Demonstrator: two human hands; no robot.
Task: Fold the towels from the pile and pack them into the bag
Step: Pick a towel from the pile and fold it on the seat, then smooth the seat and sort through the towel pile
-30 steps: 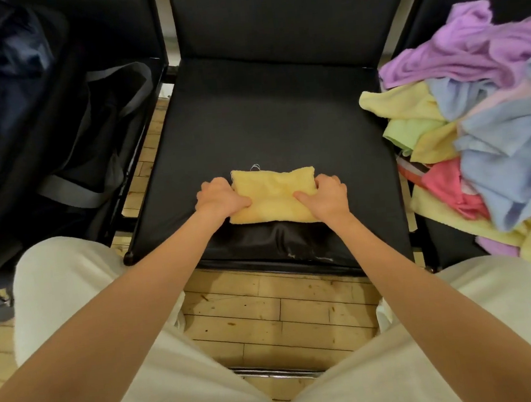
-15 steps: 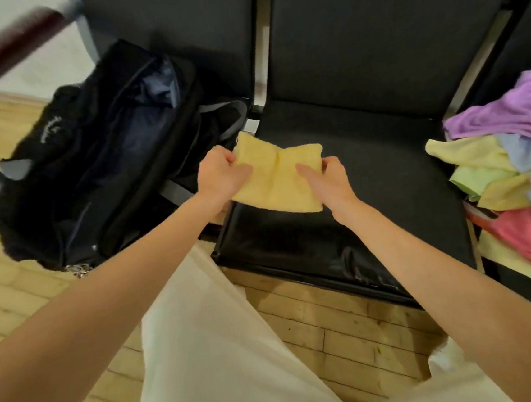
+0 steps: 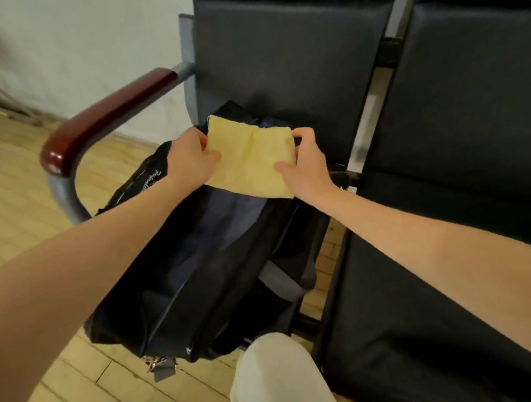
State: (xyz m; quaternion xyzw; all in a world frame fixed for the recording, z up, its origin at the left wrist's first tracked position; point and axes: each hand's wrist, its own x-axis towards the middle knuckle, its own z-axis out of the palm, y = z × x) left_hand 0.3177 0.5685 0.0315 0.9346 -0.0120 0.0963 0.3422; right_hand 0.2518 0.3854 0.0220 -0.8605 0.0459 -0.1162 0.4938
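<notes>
towel [image 3: 250,160]: matt cloth; armrest [image 3: 113,113]: glossy wood; seat [image 3: 427,282]: smooth leather-like

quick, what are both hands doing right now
Left hand: holding the yellow towel.
Right hand: holding the same towel's other side.

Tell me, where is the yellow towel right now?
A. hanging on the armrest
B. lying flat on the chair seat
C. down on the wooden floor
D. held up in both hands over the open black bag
D. The left hand and right hand each pinch a side of the folded yellow towel, which hangs in the air above the open black bag.
</notes>
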